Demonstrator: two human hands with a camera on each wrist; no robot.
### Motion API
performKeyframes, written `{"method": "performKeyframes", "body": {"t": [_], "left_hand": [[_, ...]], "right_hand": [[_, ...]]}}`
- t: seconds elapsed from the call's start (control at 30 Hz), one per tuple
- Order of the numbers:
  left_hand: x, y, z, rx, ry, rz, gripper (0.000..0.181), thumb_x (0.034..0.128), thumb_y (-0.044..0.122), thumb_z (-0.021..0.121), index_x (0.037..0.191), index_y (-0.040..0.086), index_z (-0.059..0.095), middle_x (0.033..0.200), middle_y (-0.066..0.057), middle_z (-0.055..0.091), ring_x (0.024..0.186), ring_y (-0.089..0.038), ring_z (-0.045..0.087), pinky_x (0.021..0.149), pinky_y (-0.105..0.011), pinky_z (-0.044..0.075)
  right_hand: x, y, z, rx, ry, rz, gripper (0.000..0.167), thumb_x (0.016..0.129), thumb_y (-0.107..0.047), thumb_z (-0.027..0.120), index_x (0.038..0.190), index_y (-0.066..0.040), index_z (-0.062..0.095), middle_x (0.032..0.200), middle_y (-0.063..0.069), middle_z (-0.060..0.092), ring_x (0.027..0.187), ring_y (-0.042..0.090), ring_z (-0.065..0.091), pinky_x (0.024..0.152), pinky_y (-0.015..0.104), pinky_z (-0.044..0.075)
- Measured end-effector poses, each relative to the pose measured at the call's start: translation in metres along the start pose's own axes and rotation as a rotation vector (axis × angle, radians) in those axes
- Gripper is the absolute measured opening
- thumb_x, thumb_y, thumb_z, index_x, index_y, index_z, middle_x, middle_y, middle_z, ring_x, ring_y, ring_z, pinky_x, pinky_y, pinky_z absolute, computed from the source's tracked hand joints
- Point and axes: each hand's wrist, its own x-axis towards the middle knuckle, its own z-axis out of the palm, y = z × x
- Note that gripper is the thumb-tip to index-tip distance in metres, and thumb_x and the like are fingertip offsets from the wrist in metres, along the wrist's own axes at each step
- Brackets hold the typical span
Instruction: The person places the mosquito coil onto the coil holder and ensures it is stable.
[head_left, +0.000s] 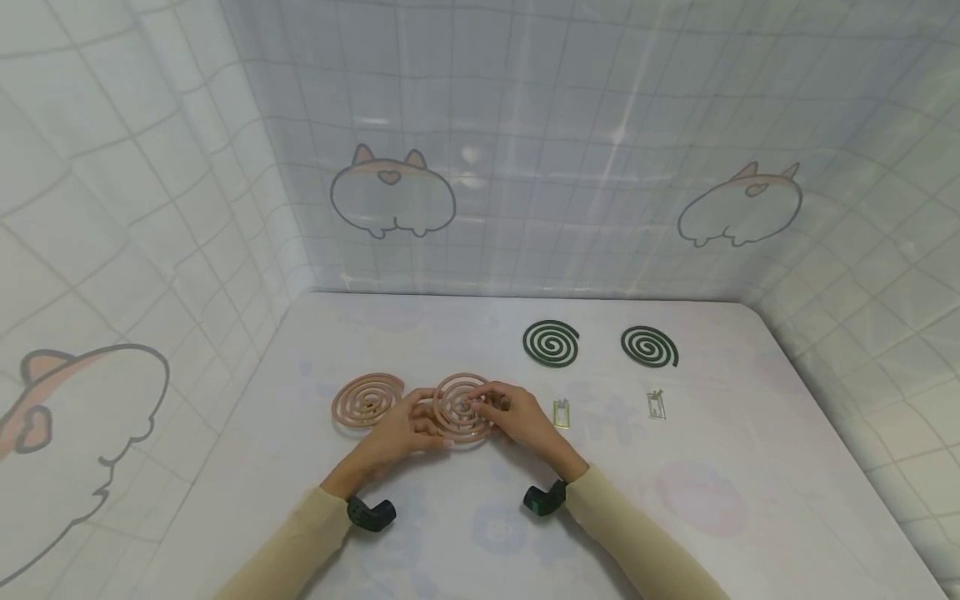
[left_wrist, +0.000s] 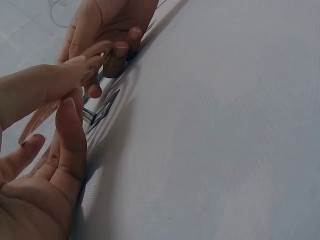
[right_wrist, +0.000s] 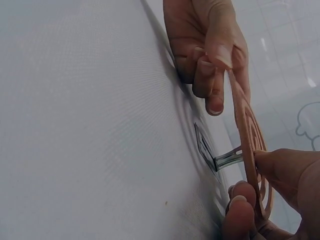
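Both hands hold a reddish-brown spiral coil (head_left: 464,438) above the white table. The left hand (head_left: 405,429) grips its left rim between thumb and fingers. At the coil's right side and centre is the right hand (head_left: 521,421), thumb and fingers pinching it. A small metal stand (right_wrist: 229,159) with a flat frame base reaches from the coil's centre toward the table in the right wrist view; the same stand (left_wrist: 90,116) shows partly behind fingers in the left wrist view. Left of the hands, another brown coil (head_left: 347,403) sits raised a little over the table.
Two dark green coils (head_left: 551,343) (head_left: 649,346) lie toward the table's back right. Nearer are two small metal stands, one yellowish (head_left: 561,414) and one silvery (head_left: 656,406). Patterned curtains (head_left: 555,167) surround the table (head_left: 480,492) at the back and both sides.
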Motion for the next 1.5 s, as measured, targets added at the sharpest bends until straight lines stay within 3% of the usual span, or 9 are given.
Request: {"method": "performKeyframes", "body": {"t": [0.17, 0.47, 0.8, 1.1, 1.5], "left_hand": [[0.002, -0.003, 0.000, 0.050, -0.003, 0.004, 0.083, 0.0808, -0.006, 0.083, 0.150, 0.004, 0.038, 0.121, -0.021, 0.061, 0.092, -0.022, 0.067, 0.079, -0.032, 0.058], [0.003, -0.005, 0.003, 0.239, 0.041, 0.002, 0.052, 0.0845, 0.006, 0.082, 0.131, -0.001, 0.060, 0.095, -0.010, 0.070, 0.085, -0.016, 0.066, 0.072, -0.025, 0.055], [0.010, -0.007, 0.012, 0.131, 0.090, 0.004, 0.046, 0.0858, -0.009, 0.072, 0.129, -0.005, 0.057, 0.092, -0.017, 0.069, 0.069, -0.022, 0.069, 0.061, -0.031, 0.059], [0.016, -0.004, 0.020, 0.214, 0.189, -0.048, 0.030, 0.0851, -0.009, 0.065, 0.114, -0.001, 0.067, 0.060, -0.013, 0.065, 0.044, -0.016, 0.058, 0.041, -0.028, 0.050], [0.018, -0.001, 0.025, 0.286, 0.238, -0.070, 0.019, 0.0863, -0.004, 0.071, 0.105, -0.001, 0.069, 0.053, -0.009, 0.063, 0.039, -0.012, 0.056, 0.039, -0.027, 0.049]], "right_hand": [[0.000, 0.000, 0.000, -0.008, 0.002, 0.010, 0.019, 0.099, -0.036, 0.070, 0.117, -0.032, 0.073, 0.073, 0.003, 0.061, 0.047, 0.012, 0.048, 0.040, 0.024, 0.041], [0.001, 0.002, 0.001, -0.010, 0.007, -0.002, 0.018, 0.099, -0.036, 0.070, 0.117, -0.034, 0.073, 0.073, 0.003, 0.062, 0.048, 0.013, 0.050, 0.042, 0.026, 0.043], [0.000, 0.001, 0.001, -0.009, 0.016, 0.009, 0.019, 0.100, -0.037, 0.069, 0.118, -0.032, 0.073, 0.071, 0.003, 0.062, 0.050, 0.014, 0.053, 0.042, 0.027, 0.044], [0.002, 0.001, 0.002, 0.016, 0.014, 0.002, 0.020, 0.099, -0.037, 0.070, 0.117, -0.029, 0.073, 0.070, 0.003, 0.060, 0.044, 0.013, 0.047, 0.040, 0.027, 0.042], [0.002, 0.001, 0.004, 0.014, 0.018, -0.011, 0.018, 0.101, -0.035, 0.068, 0.118, -0.031, 0.073, 0.075, 0.003, 0.065, 0.047, 0.014, 0.050, 0.038, 0.026, 0.043]]}}
